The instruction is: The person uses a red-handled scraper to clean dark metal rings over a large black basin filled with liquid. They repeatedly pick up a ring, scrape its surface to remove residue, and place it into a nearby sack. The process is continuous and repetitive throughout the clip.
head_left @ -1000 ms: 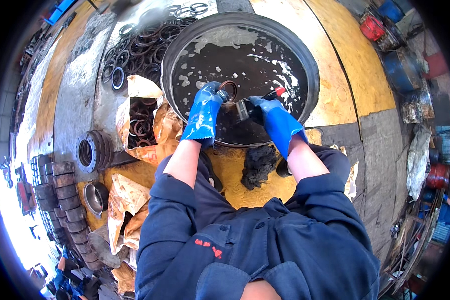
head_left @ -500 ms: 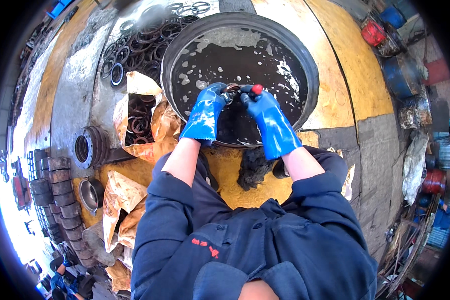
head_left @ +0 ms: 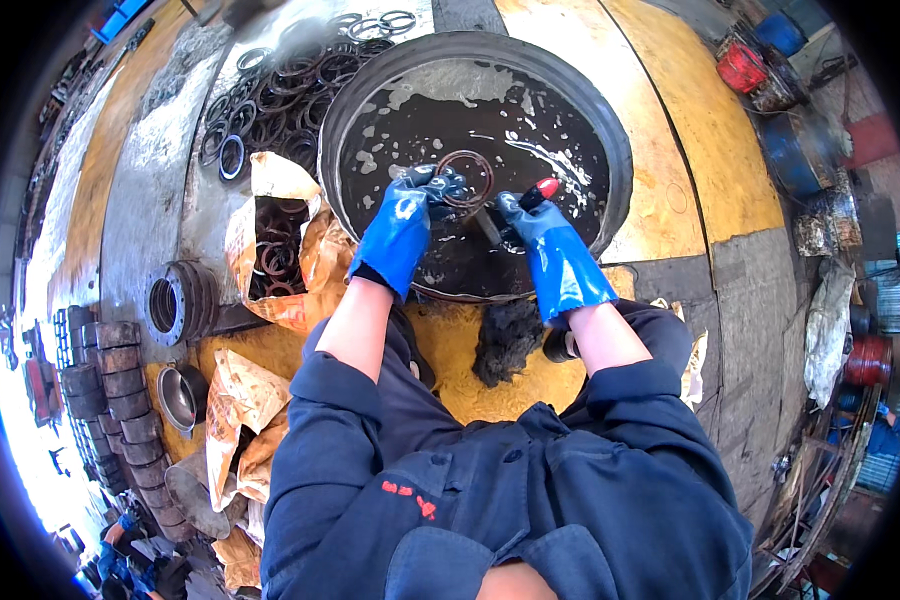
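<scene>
A large round tub (head_left: 620, 160) of dark, foam-flecked liquid stands in front of me. Over it my left hand (head_left: 398, 228), in a blue rubber glove, grips the left side of a reddish-brown ring (head_left: 487, 185), which is held up so its whole round shows. My right hand (head_left: 544, 235), gloved alike, is closed round a red-handled tool (head_left: 547, 187). The tool's dark, flat end points down and left just below the ring, apart from it as far as I can tell. Its exact kind is unclear.
Many dark rings (head_left: 295, 95) lie heaped left of the tub. A torn sack (head_left: 322, 255) of rings stands nearer. Flanged metal rings (head_left: 165, 305), a metal bowl (head_left: 178, 395) and stacked dark cylinders (head_left: 130, 400) are farther left. Drums (head_left: 800, 150) line the right side.
The ring has been raised and turned to face up, with my left hand shifted slightly left. My right hand with the red-handled tool has moved right and a little down, away from the ring.
</scene>
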Demonstrator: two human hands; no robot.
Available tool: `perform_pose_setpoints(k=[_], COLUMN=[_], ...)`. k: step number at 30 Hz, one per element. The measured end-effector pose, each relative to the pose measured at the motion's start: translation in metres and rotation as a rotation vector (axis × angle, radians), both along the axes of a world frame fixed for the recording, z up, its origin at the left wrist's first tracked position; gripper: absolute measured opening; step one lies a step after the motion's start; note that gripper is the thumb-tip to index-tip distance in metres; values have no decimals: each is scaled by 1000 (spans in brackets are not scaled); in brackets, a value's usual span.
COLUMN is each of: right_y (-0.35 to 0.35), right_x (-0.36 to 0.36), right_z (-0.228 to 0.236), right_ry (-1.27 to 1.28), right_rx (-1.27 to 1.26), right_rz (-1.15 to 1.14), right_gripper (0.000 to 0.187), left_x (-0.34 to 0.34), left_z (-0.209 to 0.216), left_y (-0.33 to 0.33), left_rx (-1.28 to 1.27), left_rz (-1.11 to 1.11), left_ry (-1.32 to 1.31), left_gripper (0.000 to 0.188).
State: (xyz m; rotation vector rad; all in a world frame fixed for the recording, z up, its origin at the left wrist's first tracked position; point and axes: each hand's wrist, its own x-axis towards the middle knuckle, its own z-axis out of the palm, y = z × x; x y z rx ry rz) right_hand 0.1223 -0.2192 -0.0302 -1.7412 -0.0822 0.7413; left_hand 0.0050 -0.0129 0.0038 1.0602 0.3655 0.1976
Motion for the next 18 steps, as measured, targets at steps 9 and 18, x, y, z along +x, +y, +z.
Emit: perform_pose_setpoints(k=[9, 18], right_y=[8, -12], right_x=[-12, 7], right_z=[66, 5], right_ry=[-717, -563], right_rx=[-745, -616], right_rz=[495, 282], right_gripper=[38, 33], left_x=[18, 10], left_z=[-17, 0], left_y=[0, -3], left_rx=[1349, 876], left_rz=[-36, -281], left_ry=[1, 346], left_gripper=[50, 34])
